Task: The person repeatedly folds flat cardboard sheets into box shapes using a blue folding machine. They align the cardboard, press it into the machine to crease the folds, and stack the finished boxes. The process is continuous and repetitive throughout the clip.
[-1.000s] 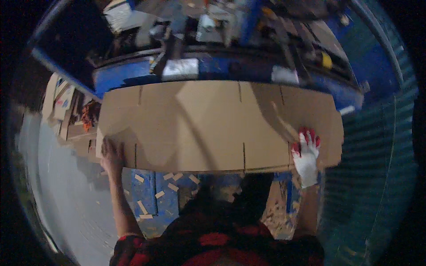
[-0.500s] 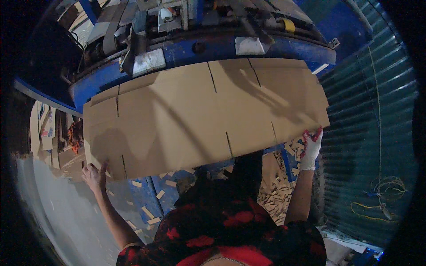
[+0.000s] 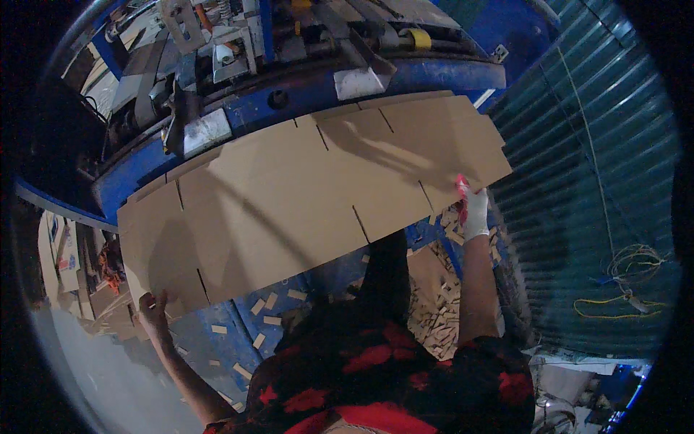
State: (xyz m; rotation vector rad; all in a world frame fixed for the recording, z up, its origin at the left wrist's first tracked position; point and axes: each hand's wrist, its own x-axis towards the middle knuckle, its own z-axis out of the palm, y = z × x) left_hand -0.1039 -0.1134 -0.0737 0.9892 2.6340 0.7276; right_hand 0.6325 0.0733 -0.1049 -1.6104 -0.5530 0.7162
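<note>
Before the blue machine (image 3: 307, 99), the slotted cardboard (image 3: 311, 192), long axis running eight to two o'clock, lies at two o'clock from the left hand (image 3: 153, 314) pinching its near corner and nine o'clock from the gloved right hand (image 3: 473, 208) clasping its edge, neither hand nearer.

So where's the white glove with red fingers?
In the head view, the white glove is right of centre, on the person's right hand, at the near edge of the brown cardboard, toward its right end.
</note>
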